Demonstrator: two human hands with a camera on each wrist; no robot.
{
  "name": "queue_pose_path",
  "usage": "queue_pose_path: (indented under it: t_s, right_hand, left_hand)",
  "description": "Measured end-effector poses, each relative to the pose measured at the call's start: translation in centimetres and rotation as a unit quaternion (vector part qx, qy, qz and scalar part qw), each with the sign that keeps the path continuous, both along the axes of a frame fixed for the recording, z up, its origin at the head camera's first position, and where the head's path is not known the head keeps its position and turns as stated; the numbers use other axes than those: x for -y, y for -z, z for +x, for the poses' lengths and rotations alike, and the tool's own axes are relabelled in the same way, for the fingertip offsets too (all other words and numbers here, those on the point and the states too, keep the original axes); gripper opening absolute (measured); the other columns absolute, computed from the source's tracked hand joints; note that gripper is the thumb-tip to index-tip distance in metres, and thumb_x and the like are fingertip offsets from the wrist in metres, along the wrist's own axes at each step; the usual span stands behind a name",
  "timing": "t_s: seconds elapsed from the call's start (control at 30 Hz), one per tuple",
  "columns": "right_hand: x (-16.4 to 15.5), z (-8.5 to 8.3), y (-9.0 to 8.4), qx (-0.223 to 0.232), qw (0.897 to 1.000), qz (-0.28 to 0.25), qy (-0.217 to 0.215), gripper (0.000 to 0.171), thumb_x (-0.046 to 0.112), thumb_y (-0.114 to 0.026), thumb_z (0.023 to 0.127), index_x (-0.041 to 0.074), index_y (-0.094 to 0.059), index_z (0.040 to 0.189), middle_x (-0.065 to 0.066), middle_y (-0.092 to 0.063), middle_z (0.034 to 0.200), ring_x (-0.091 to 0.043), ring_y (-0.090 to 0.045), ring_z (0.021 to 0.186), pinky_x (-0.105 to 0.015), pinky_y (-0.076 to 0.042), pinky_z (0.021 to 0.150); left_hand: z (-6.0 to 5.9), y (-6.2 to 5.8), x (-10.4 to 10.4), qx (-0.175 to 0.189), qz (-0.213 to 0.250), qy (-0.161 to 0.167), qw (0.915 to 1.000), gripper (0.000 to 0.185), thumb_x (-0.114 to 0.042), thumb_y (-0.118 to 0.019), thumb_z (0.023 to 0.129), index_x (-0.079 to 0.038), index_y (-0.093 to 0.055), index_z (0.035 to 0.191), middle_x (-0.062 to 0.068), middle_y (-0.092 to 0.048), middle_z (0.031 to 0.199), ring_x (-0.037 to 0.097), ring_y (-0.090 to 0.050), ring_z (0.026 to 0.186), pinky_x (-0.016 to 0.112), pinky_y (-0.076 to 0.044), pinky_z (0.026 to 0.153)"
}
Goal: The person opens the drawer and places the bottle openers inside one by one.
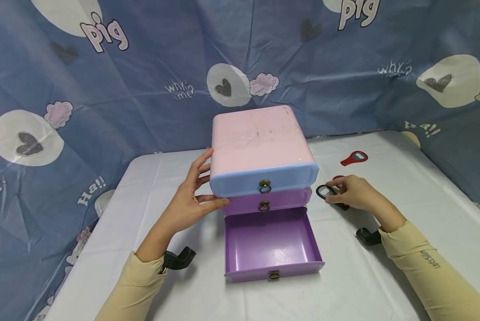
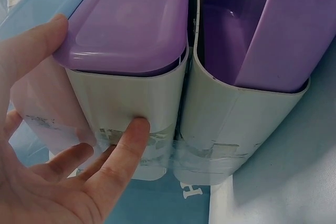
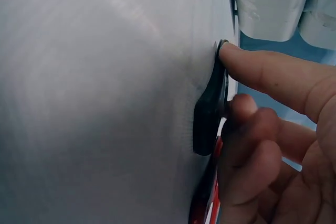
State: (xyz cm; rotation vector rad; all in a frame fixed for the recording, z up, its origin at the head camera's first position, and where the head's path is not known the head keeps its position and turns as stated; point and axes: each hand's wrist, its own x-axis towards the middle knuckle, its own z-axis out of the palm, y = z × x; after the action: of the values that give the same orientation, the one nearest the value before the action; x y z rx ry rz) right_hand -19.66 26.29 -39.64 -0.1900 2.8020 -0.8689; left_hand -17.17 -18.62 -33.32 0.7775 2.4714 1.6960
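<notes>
A small drawer cabinet point(image 1: 260, 138) stands in the middle of the table, with a pink top. Its blue top drawer point(image 1: 240, 182) and purple middle drawer point(image 1: 286, 200) are closed; the purple bottom drawer point(image 1: 270, 240) is pulled out, with nothing inside. My left hand point(image 1: 185, 207) rests against the cabinet's left side, fingers spread, thumb by the middle drawer's front edge. To the cabinet's right, my right hand point(image 1: 358, 194) pinches the rim of a black magnifying glass point(image 1: 323, 191) lying at table level. In the right wrist view its black handle point(image 3: 207, 124) shows edge-on.
A red magnifying glass point(image 1: 354, 158) lies farther back on the right. Another red item point(image 1: 338, 178) is mostly hidden behind the right hand. White cloth covers the table point(image 1: 208, 294), and a blue printed curtain point(image 1: 151, 67) hangs behind it.
</notes>
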Motion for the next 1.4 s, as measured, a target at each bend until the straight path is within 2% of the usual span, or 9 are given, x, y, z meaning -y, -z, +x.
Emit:
queue_pose_path:
  t_s: [0.17, 0.37, 0.67, 0.83, 1.07, 1.4]
  right_hand:
    - [0.2, 0.1, 0.0, -0.016, 1.000, 0.013, -0.013, 0.057, 0.032, -0.088, 0.089, -0.001, -0.071, 0.133, 0.000, -0.058, 0.074, -0.016, -0.049, 0.066, -0.029, -0.040, 0.061]
    - [0.6, 0.3, -0.3, -0.024, 0.999, 0.028, -0.031, 0.055, 0.031, -0.091, 0.086, 0.001, -0.068, 0.126, -0.004, -0.063, 0.082, -0.018, -0.054, 0.073, -0.032, -0.043, 0.067]
    - [0.8, 0.8, -0.6, -0.024, 0.999, 0.021, -0.031, 0.054, 0.028, -0.092, 0.084, 0.002, -0.063, 0.122, -0.007, -0.069, 0.088, -0.019, -0.060, 0.078, -0.033, -0.047, 0.070]
    - [0.4, 0.9, -1.1, -0.013, 0.999, 0.009, -0.033, 0.048, 0.024, -0.089, 0.087, 0.004, -0.062, 0.122, -0.006, -0.066, 0.087, -0.018, -0.059, 0.077, -0.032, -0.047, 0.069]
    - [-0.3, 0.8, -1.4, -0.003, 0.999, -0.020, -0.040, 0.043, 0.018, -0.085, 0.091, 0.000, -0.065, 0.125, -0.004, -0.067, 0.084, -0.014, -0.064, 0.066, -0.029, -0.055, 0.061]
    - [-0.5, 1.1, -2.4, -0.003, 0.998, -0.052, -0.032, 0.041, 0.014, -0.079, 0.099, -0.004, -0.060, 0.131, -0.008, -0.067, 0.089, -0.017, -0.070, 0.073, -0.034, -0.064, 0.066]
  left_hand:
    - [0.0, 0.2, 0.1, 0.001, 0.005, 0.000, 1.0000, 0.118, 0.000, -0.089, 0.087, -0.053, -0.021, 0.167, 0.009, -0.039, 0.164, 0.033, -0.053, 0.148, 0.034, -0.066, 0.093]
    - [0.0, 0.5, 0.1, 0.001, 0.004, -0.002, 1.0000, 0.118, 0.001, -0.088, 0.087, -0.053, -0.020, 0.167, 0.010, -0.039, 0.165, 0.035, -0.053, 0.148, 0.034, -0.066, 0.093]
    - [0.1, 0.5, 0.2, 0.001, 0.006, 0.000, 1.0000, 0.118, 0.001, -0.088, 0.087, -0.052, -0.020, 0.167, 0.009, -0.038, 0.165, 0.034, -0.053, 0.148, 0.034, -0.066, 0.093]
    - [0.1, 0.4, 0.2, -0.001, 0.004, 0.000, 1.0000, 0.119, 0.001, -0.089, 0.086, -0.052, -0.020, 0.167, 0.010, -0.038, 0.165, 0.035, -0.053, 0.148, 0.034, -0.066, 0.093]
    - [0.1, 0.3, 0.1, -0.004, -0.001, 0.001, 1.0000, 0.118, 0.000, -0.088, 0.087, -0.053, -0.020, 0.167, 0.010, -0.039, 0.165, 0.035, -0.053, 0.148, 0.035, -0.066, 0.092]
    - [0.2, 0.0, 0.0, 0.014, 0.009, 0.008, 0.9998, 0.118, 0.000, -0.088, 0.087, -0.054, -0.020, 0.167, 0.010, -0.036, 0.166, 0.037, -0.050, 0.150, 0.037, -0.067, 0.088]
